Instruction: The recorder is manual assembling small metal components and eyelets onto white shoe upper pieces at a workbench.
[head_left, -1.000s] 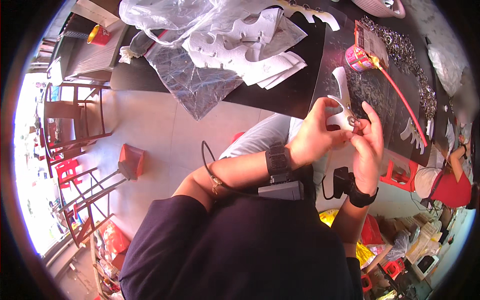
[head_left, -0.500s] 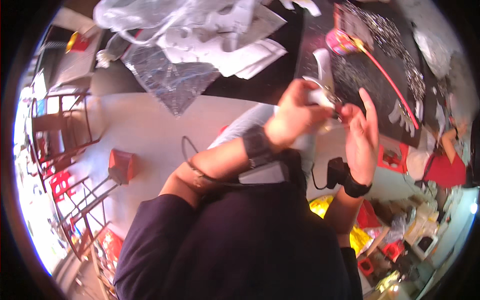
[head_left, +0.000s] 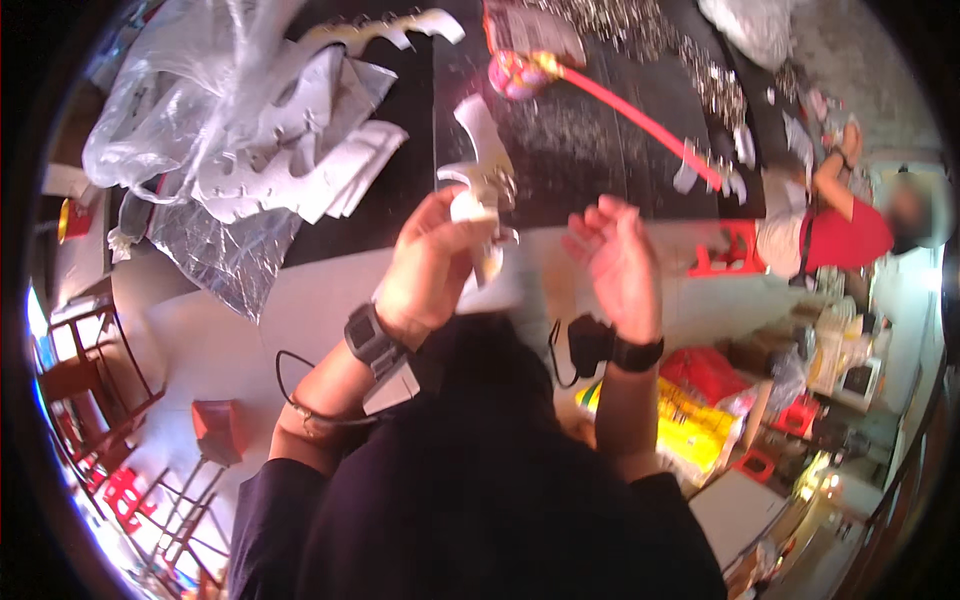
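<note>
My left hand is closed on a white, curved cut-out strip, pinched between thumb and fingers above the table's near edge. Shiny metal rings hang along the strip's right side; their exact kind is too small to tell. To the right, my right hand is held up apart from the strip, its fingers loosely bent and spread, with nothing in them. Beyond the hands lies a pink round object beside a long red stick on the black table.
White cut-out sheets and clear plastic bags cover the table's left. Heaps of small metal pieces lie at the far right. A similar strip is at the back. A person in red is at the right; chairs stand left.
My right hand has come away from the strip and its fingers have loosened. The left hand still holds the strip, which shows more fully. The whole view has shifted.
</note>
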